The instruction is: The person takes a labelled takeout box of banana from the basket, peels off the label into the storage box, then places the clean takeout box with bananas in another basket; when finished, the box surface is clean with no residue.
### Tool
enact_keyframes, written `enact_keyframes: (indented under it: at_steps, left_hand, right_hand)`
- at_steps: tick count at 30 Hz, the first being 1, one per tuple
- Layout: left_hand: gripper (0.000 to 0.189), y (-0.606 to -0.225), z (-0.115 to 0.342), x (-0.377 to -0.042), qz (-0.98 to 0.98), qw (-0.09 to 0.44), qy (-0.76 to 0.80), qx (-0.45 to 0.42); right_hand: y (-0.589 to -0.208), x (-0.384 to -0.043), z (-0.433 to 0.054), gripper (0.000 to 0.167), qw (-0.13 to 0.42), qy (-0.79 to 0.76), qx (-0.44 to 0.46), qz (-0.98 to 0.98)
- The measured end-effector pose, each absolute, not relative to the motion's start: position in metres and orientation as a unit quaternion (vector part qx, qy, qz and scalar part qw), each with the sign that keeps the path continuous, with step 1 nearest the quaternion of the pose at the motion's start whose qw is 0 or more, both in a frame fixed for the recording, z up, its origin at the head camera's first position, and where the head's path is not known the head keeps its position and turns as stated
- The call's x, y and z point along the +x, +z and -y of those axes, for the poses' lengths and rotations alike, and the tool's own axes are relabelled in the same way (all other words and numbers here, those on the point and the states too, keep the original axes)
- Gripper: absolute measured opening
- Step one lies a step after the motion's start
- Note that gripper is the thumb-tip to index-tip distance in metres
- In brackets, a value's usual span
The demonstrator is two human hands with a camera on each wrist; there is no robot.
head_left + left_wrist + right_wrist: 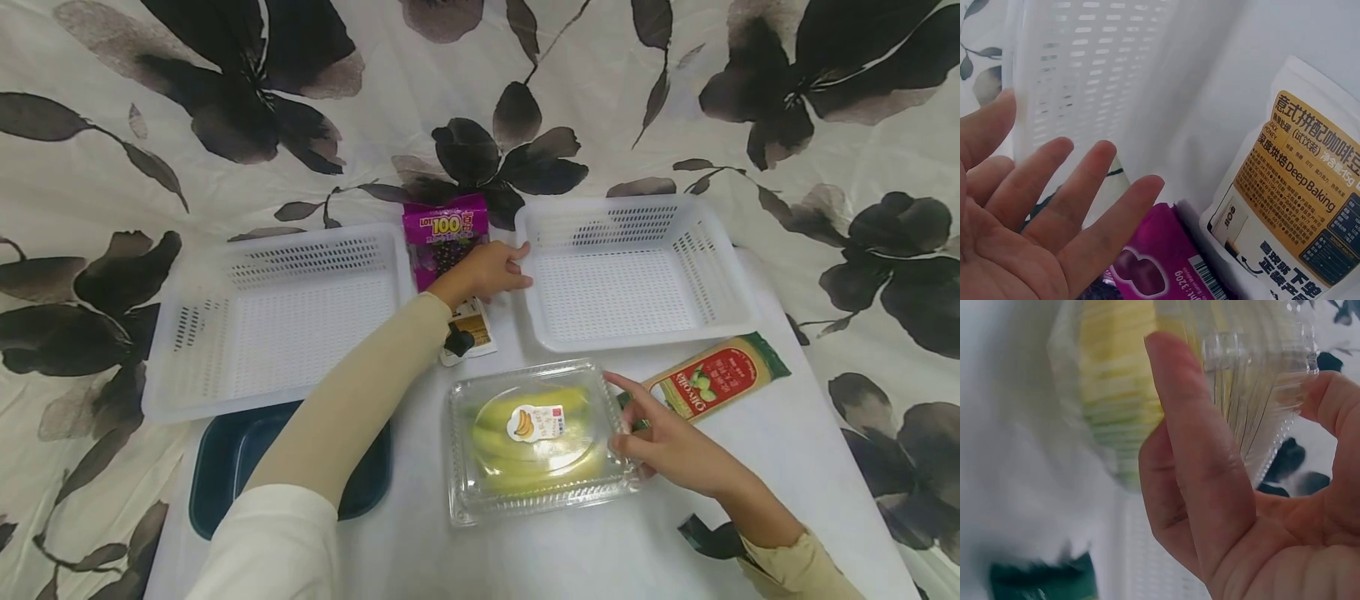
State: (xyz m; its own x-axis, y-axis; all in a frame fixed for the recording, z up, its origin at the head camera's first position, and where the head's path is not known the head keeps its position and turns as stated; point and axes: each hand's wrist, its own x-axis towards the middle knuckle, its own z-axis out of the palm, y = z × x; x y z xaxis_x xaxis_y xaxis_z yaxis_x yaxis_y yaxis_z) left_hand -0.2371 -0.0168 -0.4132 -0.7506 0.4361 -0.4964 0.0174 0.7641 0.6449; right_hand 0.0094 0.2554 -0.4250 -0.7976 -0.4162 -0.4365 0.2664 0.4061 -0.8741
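We see the box [543, 454] in the lower middle of the head view, transparent, with bananas [491, 442] inside. Its long axis goes from left to right of the frame, and its right end lies a little higher. At this right end is the right hand [667, 437], so the box lies to the left of its fingers. In the right wrist view we see two fingers [1188, 425] against the side of the box and the thumb at its edge; we judge that they grip it there. Whether the box rests fully on the table [408, 550], we cannot tell.

The left hand [491, 268] is farther from the box, in the upper middle of the frame, by the left wall of the right basket [615, 287]. Its fingers are spread and hold nothing; whether the tips touch the wall, we cannot say.

This right basket lies above the box and to its right. The long axes of both are nearly parallel, so we judge that they need little turning to line up.

Just right of the right hand a red packet [716, 383] slants upward. The coffee pack [1291, 181] and the purple bag [431, 242] lie between the baskets. Outermost are the left basket [315, 325] and, below it, the dark tub [221, 475].
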Motion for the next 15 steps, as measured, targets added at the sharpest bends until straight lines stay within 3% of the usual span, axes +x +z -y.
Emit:
enact_keyframes:
  at_steps: [15]
  left_hand:
    - [0.075, -0.41, 0.014, -0.234, -0.888, 0.317, 0.308, 0.124]
  right_hand:
    - [-0.457, -0.006, -0.219, 0.085, 0.293, -0.537, -0.071, -0.788]
